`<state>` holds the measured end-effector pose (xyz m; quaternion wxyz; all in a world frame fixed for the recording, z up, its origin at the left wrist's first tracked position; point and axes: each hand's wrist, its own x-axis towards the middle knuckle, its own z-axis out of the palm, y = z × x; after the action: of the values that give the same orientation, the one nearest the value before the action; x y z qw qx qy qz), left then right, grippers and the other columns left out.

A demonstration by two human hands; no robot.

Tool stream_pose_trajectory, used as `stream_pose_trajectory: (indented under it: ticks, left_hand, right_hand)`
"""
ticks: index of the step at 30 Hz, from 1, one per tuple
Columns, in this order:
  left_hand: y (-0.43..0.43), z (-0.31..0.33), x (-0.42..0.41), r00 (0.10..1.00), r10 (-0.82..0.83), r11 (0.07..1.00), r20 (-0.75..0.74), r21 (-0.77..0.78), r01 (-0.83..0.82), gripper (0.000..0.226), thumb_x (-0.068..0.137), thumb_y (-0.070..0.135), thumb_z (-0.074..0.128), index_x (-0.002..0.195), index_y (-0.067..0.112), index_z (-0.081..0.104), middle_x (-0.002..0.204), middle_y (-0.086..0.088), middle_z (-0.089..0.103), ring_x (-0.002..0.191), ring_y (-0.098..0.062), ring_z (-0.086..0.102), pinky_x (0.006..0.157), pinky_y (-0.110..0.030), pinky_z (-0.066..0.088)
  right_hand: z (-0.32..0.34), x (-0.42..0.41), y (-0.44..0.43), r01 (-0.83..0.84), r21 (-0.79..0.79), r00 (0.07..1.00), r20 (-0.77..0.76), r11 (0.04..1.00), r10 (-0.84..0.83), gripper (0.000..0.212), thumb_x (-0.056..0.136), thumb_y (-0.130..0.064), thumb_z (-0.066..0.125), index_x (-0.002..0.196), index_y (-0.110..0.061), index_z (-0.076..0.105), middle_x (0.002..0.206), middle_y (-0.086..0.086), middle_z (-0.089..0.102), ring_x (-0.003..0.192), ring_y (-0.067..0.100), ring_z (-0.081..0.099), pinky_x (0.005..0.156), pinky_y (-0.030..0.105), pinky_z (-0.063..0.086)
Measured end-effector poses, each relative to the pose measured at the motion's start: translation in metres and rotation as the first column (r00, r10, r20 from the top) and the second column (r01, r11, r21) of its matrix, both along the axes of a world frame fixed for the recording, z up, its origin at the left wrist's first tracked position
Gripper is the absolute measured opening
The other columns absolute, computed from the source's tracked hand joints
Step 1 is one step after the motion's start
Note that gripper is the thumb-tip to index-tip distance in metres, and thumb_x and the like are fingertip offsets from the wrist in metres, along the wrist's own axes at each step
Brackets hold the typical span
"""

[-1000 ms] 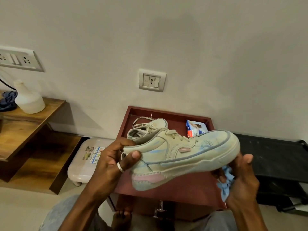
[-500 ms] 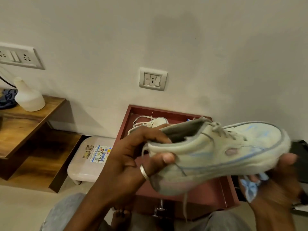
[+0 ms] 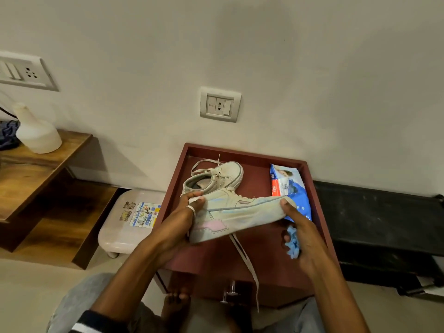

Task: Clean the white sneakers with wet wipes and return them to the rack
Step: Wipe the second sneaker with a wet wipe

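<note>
Hands steady the white canvas sneaker [image 3: 240, 211] above the maroon wooden surface [image 3: 262, 251]: left hand [image 3: 186, 216] clasps heel, right hand [image 3: 301, 233] pinches toe, crumpled blue wipe [image 3: 293, 245] ready.

A: Place type? Quick.
B: I'm tagging it home, a room corner. Plain painted wall [image 3: 312, 68] with a switch-and-socket plate [image 3: 219, 104] and a bigger switch plate [image 3: 24, 73] at left.
A: Furniture?
B: I see a wooden side shelf [image 3: 36, 169] carrying a white plastic bottle [image 3: 36, 131], a stickered plastic stool [image 3: 125, 227] on the floor, a maroon tray-top table [image 3: 240, 152] against the wall, and a low black rack [image 3: 374, 212] just beside it.
</note>
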<state>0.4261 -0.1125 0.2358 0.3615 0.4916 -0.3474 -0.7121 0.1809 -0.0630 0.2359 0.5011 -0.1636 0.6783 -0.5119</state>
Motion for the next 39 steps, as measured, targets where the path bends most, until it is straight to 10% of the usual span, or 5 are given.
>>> stream_pose_trajectory:
  ticks: [14,25,30,33,39]
  left_hand:
    - [-0.012,-0.017,0.01,0.961,-0.001,0.999,0.276,-0.041,0.013,0.018,0.105,0.043,0.047,0.109,0.027,0.054,0.105,-0.004,0.072,0.088,-0.018,0.074,0.082,-0.043,0.062]
    - [-0.02,-0.018,0.008,0.927,0.043,0.997,0.372,-0.068,-0.019,0.029,0.11,0.031,0.036,0.102,0.01,0.055,0.13,-0.018,0.065,0.105,-0.032,0.066,0.092,-0.041,0.051]
    - [-0.04,-0.02,0.005,0.886,0.054,0.995,0.461,-0.104,-0.007,0.038,0.11,0.02,0.031,0.095,0.015,0.066,0.131,-0.022,0.06,0.087,-0.022,0.06,0.068,-0.031,0.04]
    - [-0.024,-0.009,0.005,0.925,-0.037,0.998,0.379,-0.04,0.056,0.031,0.108,0.041,0.039,0.098,0.029,0.066,0.113,0.005,0.072,0.084,-0.013,0.069,0.072,-0.026,0.052]
    - [-0.015,-0.001,0.01,0.968,-0.068,0.995,0.24,-0.051,0.083,0.027,0.103,0.055,0.043,0.112,0.046,0.067,0.108,0.008,0.076,0.1,-0.017,0.074,0.089,-0.046,0.059]
  right_hand:
    - [-0.016,0.003,-0.009,0.016,0.132,0.922,-0.387,0.991,0.036,0.043,0.091,-0.046,0.061,0.096,-0.003,0.062,0.08,0.012,0.062,0.062,0.015,0.057,0.047,0.025,0.046]
    - [-0.005,0.019,-0.011,0.08,-0.184,0.9,0.437,0.98,0.009,0.021,0.093,-0.001,0.043,0.112,0.002,0.052,0.116,0.017,0.06,0.108,0.028,0.06,0.096,0.037,0.046]
    - [0.011,0.049,-0.023,-0.189,-0.28,0.977,-0.147,0.941,0.152,0.025,0.09,0.005,0.055,0.104,-0.015,0.06,0.107,0.006,0.069,0.094,0.013,0.069,0.088,0.03,0.055]
    - [0.016,0.071,-0.029,-0.355,-0.266,0.736,-0.671,0.896,0.092,0.033,0.088,-0.009,0.067,0.113,-0.027,0.054,0.103,-0.012,0.067,0.09,0.001,0.066,0.078,0.02,0.054]
    - [-0.013,0.112,-0.023,-0.58,-0.26,0.416,-0.909,0.772,0.006,0.028,0.092,-0.026,0.067,0.118,-0.017,0.062,0.109,-0.003,0.068,0.095,0.006,0.063,0.078,0.01,0.048]
